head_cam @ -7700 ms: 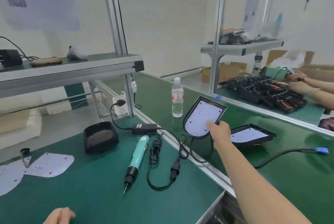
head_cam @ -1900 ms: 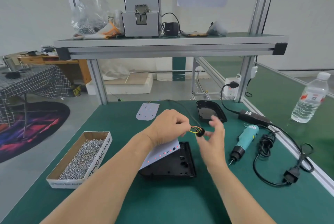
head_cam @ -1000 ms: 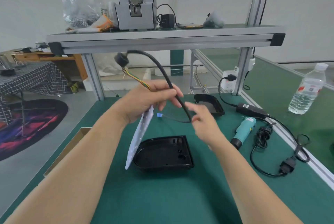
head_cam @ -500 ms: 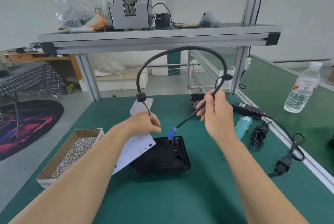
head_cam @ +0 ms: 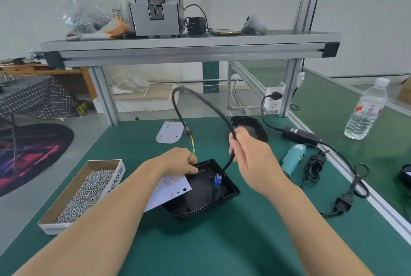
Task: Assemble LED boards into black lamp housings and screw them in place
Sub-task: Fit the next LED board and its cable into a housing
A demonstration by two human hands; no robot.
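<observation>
Now your left hand has its grip pinched on the far edge of the white LED board, which lies tilted over the left rim of the black lamp housing. That housing sits open side up on the green counter, between your forearms. Your right hand has its grip wrapped round the black cable, which arches up from the yellow wires at your left fingers and comes down through your fist. Its blue connector hangs inside the housing.

Just right of that hand lies the electric screwdriver. The cardboard box of screws sits left of the housing. A second housing and a second LED board lie near the counter's far edge.
</observation>
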